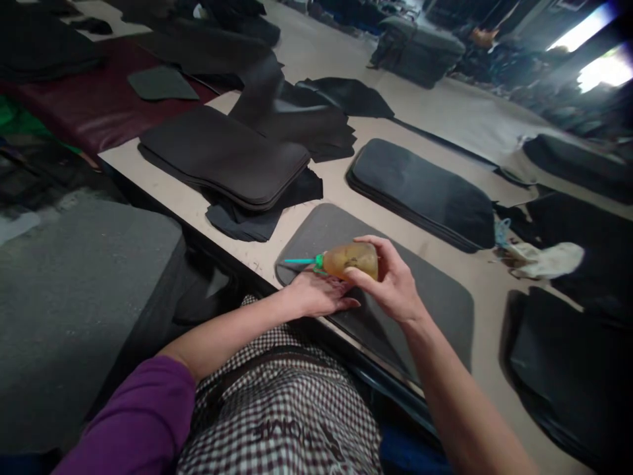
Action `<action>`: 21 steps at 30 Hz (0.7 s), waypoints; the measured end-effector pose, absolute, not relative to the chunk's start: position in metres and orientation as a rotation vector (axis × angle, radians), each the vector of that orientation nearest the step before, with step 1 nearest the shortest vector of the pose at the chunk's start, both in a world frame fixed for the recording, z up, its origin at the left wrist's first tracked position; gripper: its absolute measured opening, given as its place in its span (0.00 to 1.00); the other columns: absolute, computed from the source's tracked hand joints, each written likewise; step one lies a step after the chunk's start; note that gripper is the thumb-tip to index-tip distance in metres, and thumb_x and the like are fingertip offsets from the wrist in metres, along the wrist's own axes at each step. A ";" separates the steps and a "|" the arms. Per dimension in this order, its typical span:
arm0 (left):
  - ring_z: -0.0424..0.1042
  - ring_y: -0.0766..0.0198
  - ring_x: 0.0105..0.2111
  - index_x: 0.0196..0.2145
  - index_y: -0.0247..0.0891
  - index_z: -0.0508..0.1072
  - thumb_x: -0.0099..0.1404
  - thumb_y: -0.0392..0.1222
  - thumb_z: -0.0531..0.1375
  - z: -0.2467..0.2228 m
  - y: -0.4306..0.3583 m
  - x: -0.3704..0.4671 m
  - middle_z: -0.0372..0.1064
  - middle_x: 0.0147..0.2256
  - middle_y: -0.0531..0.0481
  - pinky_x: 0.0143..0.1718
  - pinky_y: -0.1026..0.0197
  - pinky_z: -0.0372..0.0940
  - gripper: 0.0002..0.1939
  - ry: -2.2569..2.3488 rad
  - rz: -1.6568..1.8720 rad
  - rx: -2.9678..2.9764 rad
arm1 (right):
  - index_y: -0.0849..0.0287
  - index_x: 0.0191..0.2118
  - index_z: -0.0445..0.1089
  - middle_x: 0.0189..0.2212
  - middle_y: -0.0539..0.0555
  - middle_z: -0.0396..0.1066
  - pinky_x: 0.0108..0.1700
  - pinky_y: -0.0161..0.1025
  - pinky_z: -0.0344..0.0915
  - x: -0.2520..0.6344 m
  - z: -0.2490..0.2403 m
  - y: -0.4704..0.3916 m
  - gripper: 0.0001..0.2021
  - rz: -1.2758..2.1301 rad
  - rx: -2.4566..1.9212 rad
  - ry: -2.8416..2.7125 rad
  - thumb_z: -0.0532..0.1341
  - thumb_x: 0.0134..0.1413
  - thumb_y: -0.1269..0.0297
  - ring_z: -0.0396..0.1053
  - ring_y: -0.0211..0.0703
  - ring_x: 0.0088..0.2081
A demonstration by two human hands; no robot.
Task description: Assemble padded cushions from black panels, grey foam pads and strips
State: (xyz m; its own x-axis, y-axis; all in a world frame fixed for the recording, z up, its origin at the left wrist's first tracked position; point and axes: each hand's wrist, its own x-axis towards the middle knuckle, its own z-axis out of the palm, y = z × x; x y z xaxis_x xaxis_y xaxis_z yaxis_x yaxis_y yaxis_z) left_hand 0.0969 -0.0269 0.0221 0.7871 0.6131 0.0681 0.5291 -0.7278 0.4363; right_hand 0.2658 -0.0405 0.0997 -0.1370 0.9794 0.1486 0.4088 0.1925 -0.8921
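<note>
My right hand (390,277) is wrapped round a small amber bottle (352,260) with a green cap and a thin teal nozzle that points left. Under the bottle, my left hand (321,293) lies on a grey rounded panel (435,290) near the table's front edge. Its thumb is stretched out, and the bottle hides part of its fingers. The panel lies flat beneath both hands.
Behind the hands are a stack of dark brown panels (227,155) and a stack of black panels (420,188). A white cloth-like item (548,258) and more black panels (564,363) lie to the right. Maroon material (106,99) is at the left.
</note>
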 end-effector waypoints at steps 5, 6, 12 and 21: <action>0.64 0.52 0.67 0.75 0.41 0.54 0.78 0.64 0.44 0.026 -0.028 0.098 0.63 0.70 0.45 0.66 0.50 0.61 0.37 0.872 0.273 2.601 | 0.50 0.56 0.68 0.45 0.55 0.72 0.43 0.47 0.73 0.263 0.097 -0.037 0.28 0.852 -1.268 -1.813 0.74 0.56 0.46 0.73 0.52 0.42; 0.64 0.52 0.68 0.74 0.43 0.55 0.78 0.64 0.44 0.027 -0.029 0.098 0.63 0.70 0.47 0.66 0.51 0.61 0.36 0.882 0.251 2.601 | 0.50 0.57 0.68 0.47 0.55 0.72 0.45 0.47 0.73 0.262 0.096 -0.035 0.27 0.836 -1.244 -1.850 0.74 0.57 0.47 0.73 0.52 0.43; 0.66 0.51 0.66 0.72 0.41 0.60 0.78 0.64 0.45 0.024 -0.029 0.099 0.65 0.68 0.45 0.64 0.48 0.64 0.35 0.914 0.295 2.636 | 0.47 0.59 0.68 0.49 0.55 0.72 0.49 0.48 0.73 0.268 0.093 -0.020 0.26 0.773 -1.150 -1.991 0.73 0.59 0.49 0.73 0.55 0.48; 0.54 0.48 0.72 0.69 0.43 0.65 0.78 0.62 0.47 0.038 -0.026 0.097 0.58 0.72 0.40 0.71 0.33 0.47 0.32 0.898 0.480 2.882 | 0.52 0.59 0.68 0.53 0.56 0.72 0.57 0.53 0.70 0.296 0.082 0.017 0.30 0.586 -1.245 -1.912 0.73 0.57 0.45 0.72 0.58 0.52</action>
